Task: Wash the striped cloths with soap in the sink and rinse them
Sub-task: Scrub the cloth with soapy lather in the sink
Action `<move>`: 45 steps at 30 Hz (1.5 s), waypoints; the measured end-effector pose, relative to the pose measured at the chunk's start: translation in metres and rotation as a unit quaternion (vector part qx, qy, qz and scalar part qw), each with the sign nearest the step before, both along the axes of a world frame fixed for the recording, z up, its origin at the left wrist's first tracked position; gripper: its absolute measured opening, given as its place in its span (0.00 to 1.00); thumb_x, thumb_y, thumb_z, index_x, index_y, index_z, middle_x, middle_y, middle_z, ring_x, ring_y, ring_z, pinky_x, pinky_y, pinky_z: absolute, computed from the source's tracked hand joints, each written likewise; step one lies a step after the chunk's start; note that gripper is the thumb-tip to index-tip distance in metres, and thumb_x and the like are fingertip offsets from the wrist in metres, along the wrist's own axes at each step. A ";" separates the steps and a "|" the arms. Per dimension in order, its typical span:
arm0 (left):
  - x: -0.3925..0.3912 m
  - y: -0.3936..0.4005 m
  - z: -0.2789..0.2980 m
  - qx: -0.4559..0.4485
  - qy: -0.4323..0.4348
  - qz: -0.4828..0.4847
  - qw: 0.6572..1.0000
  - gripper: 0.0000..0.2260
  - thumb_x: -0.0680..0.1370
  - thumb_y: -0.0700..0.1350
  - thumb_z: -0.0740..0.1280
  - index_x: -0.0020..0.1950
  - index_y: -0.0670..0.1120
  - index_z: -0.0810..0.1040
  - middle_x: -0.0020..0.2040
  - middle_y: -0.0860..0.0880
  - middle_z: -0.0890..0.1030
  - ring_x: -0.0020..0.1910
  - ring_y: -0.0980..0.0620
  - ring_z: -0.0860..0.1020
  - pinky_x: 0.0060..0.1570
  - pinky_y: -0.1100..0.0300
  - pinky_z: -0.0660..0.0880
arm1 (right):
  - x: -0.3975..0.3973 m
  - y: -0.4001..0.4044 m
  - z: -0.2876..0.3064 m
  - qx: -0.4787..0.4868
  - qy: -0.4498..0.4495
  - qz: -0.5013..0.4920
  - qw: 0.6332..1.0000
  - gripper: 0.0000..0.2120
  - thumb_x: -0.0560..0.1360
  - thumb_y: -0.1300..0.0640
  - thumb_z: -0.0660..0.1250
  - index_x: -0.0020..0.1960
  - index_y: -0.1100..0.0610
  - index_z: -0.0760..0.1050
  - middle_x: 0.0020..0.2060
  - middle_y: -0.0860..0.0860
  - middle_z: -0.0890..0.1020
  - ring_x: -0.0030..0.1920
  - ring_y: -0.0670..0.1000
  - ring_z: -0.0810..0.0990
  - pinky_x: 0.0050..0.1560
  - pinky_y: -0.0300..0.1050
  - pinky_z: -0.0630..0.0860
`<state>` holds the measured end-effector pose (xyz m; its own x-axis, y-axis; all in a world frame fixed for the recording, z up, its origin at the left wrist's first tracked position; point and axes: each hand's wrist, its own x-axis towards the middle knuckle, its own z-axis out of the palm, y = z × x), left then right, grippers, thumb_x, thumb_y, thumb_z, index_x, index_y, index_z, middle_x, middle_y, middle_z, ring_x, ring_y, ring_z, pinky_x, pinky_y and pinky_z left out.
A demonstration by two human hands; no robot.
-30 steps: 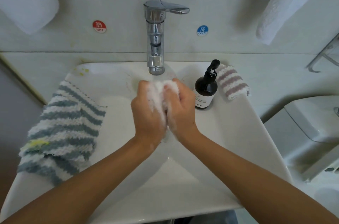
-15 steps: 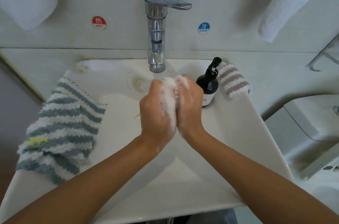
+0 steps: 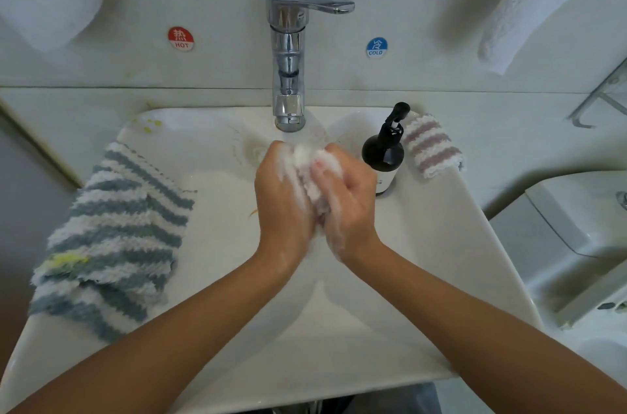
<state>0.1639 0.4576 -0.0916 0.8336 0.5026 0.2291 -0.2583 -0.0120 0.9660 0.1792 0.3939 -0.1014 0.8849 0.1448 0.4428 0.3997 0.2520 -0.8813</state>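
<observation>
A soapy cloth, white with faint pink showing through the lather, is bunched above the basin of the sink, just in front of the chrome faucet. It is clamped between both hands: the left hand is curled round its left side, the right hand round its right, fingers bent in tight and coated in foam, the heels of the hands close together. A blue-and-white striped cloth is draped over the sink's left rim, a yellow smear seen near its lower edge. A dark soap pump bottle is stood on the right rim just beside the right hand, and a pink-striped cloth is folded right behind it. Red HOT and blue COLD stickers are fixed to the wall either side of the faucet.
</observation>
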 end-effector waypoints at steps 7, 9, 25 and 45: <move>-0.012 -0.014 0.000 -0.050 -0.009 -0.019 0.999 0.13 0.80 0.36 0.62 0.37 0.49 0.69 0.27 0.58 0.74 0.28 0.65 0.74 0.30 0.73 0.71 | 0.009 0.003 0.008 0.012 0.074 -0.057 0.996 0.22 0.76 0.64 0.59 0.28 0.45 0.63 0.23 0.40 0.66 0.26 0.41 0.63 0.28 0.34 0.62; -0.008 -0.010 0.003 0.004 -0.021 -0.017 1.000 0.11 0.77 0.37 0.63 0.38 0.51 0.69 0.28 0.61 0.75 0.30 0.66 0.74 0.31 0.73 0.70 | 0.006 0.002 0.008 -0.001 0.071 -0.051 0.996 0.19 0.74 0.63 0.61 0.28 0.46 0.64 0.22 0.41 0.67 0.26 0.40 0.64 0.29 0.34 0.63; 0.003 -0.003 0.009 0.000 0.003 -0.035 0.999 0.13 0.81 0.35 0.61 0.37 0.44 0.71 0.27 0.58 0.74 0.27 0.62 0.72 0.27 0.72 0.68 | 0.002 -0.002 0.017 -0.011 0.006 -0.058 0.998 0.18 0.73 0.59 0.62 0.28 0.44 0.64 0.23 0.40 0.66 0.26 0.40 0.63 0.27 0.38 0.62; -0.011 -0.011 0.016 -0.302 0.029 -0.113 0.946 0.22 0.75 0.39 0.63 0.20 0.50 0.68 0.21 0.55 0.64 0.22 0.58 0.65 0.23 0.66 0.64 | 0.008 -0.001 0.023 -0.035 0.140 -0.010 0.989 0.29 0.79 0.67 0.57 0.23 0.47 0.63 0.21 0.41 0.64 0.23 0.41 0.62 0.26 0.33 0.61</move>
